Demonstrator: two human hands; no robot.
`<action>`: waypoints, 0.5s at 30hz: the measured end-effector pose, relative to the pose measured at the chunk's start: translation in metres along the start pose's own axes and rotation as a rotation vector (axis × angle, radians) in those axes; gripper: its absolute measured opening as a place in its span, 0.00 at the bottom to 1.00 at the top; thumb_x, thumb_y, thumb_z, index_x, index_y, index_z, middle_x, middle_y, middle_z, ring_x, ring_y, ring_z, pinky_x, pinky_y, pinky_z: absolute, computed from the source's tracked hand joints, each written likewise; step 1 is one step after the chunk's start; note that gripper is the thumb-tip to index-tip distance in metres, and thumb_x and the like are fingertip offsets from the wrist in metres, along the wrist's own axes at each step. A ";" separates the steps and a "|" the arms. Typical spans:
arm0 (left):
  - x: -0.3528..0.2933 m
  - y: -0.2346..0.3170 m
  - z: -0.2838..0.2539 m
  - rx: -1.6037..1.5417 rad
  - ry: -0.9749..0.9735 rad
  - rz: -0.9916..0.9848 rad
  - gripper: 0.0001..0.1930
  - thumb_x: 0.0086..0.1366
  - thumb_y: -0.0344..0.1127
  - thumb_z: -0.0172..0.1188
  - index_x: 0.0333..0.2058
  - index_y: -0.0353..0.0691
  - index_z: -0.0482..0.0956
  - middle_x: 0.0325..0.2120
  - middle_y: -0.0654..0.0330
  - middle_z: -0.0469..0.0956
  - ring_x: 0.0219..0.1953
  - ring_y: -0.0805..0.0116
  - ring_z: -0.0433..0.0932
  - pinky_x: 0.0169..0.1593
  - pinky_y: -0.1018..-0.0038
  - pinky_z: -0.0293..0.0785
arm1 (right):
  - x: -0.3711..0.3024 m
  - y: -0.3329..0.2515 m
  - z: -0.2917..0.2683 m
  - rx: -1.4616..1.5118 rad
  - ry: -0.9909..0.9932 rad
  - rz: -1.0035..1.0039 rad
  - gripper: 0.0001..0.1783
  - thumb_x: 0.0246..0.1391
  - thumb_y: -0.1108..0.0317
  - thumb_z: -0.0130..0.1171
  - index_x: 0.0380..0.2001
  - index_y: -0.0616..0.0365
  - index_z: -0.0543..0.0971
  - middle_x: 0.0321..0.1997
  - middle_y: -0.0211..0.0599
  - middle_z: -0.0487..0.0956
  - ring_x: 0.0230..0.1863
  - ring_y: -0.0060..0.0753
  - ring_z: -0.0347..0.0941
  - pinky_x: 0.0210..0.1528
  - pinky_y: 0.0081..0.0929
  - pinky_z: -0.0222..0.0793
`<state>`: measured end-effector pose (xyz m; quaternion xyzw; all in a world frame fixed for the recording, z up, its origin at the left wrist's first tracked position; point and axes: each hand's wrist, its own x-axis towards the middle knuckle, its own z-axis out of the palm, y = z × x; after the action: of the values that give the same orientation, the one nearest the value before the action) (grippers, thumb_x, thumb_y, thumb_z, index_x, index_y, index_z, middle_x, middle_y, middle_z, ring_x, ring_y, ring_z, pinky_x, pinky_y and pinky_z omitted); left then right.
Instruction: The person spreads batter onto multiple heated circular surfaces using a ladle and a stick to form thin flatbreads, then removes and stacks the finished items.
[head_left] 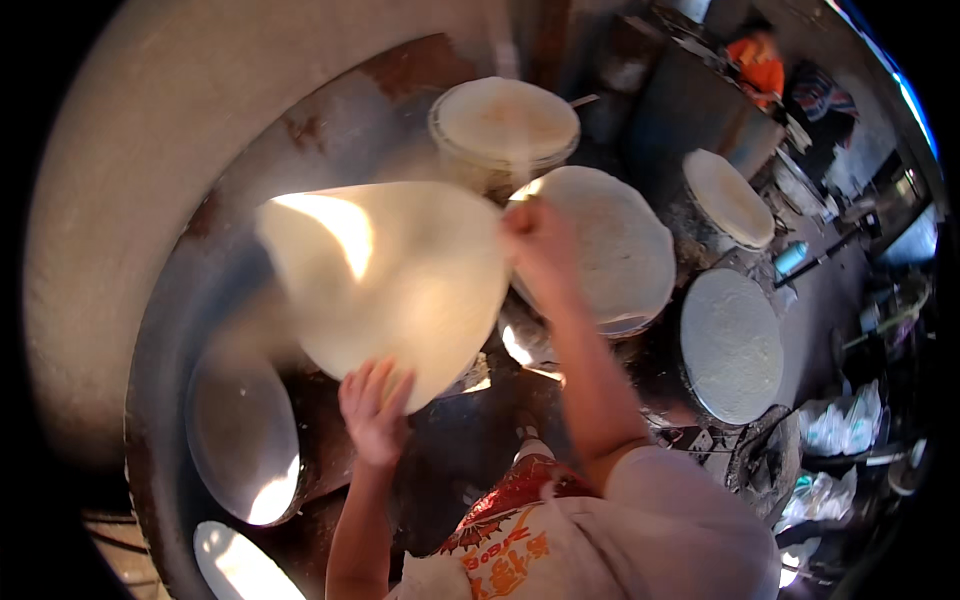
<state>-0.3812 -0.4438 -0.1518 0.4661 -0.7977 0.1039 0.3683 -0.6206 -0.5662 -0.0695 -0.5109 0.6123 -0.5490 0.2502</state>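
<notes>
A large, thin, pale flatbread (440, 275) hangs in the air between my hands, with a bright patch of sunlight on its upper left. My right hand (540, 245) is closed on its right edge. At its lower edge, my left hand (375, 410) holds it with the fingers lying against the sheet; its thumb is hard to make out. Just beyond my right hand, another round flatbread (610, 245) lies on a griddle. Left of my left hand stands a bare round griddle (243, 430), partly veiled by steam.
More flatbreads lie around me: one on a round stand (505, 120) at the back, one on a griddle (732, 345) at right, another (730, 195) farther right. A pale disc (240, 565) is at lower left. Plastic bags (840, 425) and a blue bottle (790, 258) lie right. A person in orange (757, 68) is far off.
</notes>
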 end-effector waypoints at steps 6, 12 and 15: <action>0.105 0.118 0.151 -0.199 -0.228 0.315 0.24 0.48 0.29 0.53 0.48 0.53 0.74 0.49 0.59 0.72 0.53 0.58 0.68 0.55 0.57 0.62 | 0.078 0.137 -0.228 -0.234 0.185 0.265 0.12 0.40 0.72 0.59 0.16 0.56 0.64 0.16 0.32 0.69 0.17 0.26 0.68 0.19 0.24 0.63; 0.085 0.157 0.195 -0.255 -0.500 0.239 0.21 0.49 0.31 0.54 0.45 0.54 0.76 0.51 0.61 0.69 0.54 0.59 0.67 0.55 0.58 0.63 | 0.123 0.233 -0.252 -0.582 0.032 0.105 0.14 0.37 0.68 0.60 0.16 0.60 0.64 0.22 0.46 0.71 0.28 0.49 0.70 0.33 0.41 0.66; 0.087 0.163 0.205 -0.238 -0.543 0.228 0.21 0.51 0.34 0.52 0.46 0.54 0.74 0.53 0.62 0.67 0.55 0.59 0.65 0.56 0.58 0.61 | 0.174 0.237 -0.238 -0.621 -0.092 -0.017 0.13 0.36 0.66 0.60 0.18 0.63 0.67 0.28 0.50 0.72 0.34 0.54 0.69 0.36 0.43 0.65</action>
<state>-0.6412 -0.5171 -0.2079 0.3383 -0.9205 -0.0777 0.1796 -0.9721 -0.6537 -0.1805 -0.5923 0.7346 -0.3140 0.1050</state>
